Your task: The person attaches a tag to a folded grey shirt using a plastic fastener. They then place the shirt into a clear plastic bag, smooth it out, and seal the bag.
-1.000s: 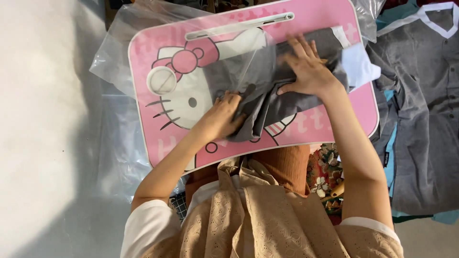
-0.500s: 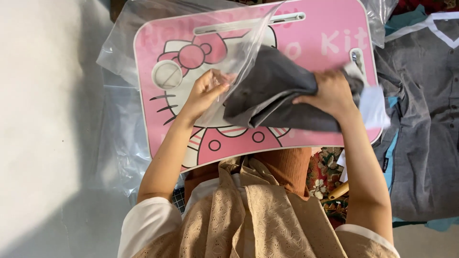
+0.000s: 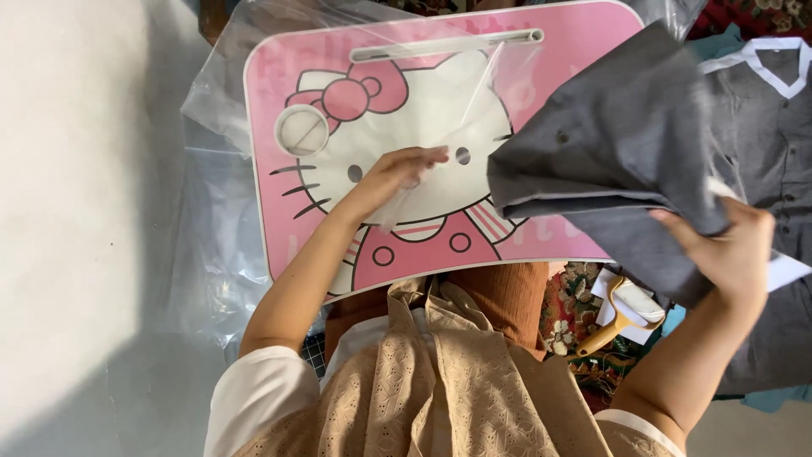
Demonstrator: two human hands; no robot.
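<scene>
Fingers [image 3: 677,227] of the right hand [image 3: 732,254] are clenched on a folded grey garment [image 3: 617,161], held lifted off the bench at the right; only the thumb side and a few fingertips show, the rest being hidden under the cloth. The garment's lower fold is partly covered by that hand, and its top corner runs nearly to the frame edge. The left hand [image 3: 397,173] lies on a clear plastic bag [image 3: 448,127], its fingers [image 3: 427,156] curled onto the film; whether they pinch it or only press it flat cannot be told, since the transparent sheet is hard to trace against the white below. Beneath lies a pink lap desk [image 3: 575,51] with a white cartoon cat printed on it, its far right corner hidden by the garment. More clear plastic sheeting [image 3: 220,254] spreads under the desk to the left, its edges hard to follow. At the right a grey collared shirt [image 3: 774,144] lies flat, cut off by the frame. Near the right forearm, a lint roller [image 3: 622,313] with a yellow handle shows, partly behind the arm.
</scene>
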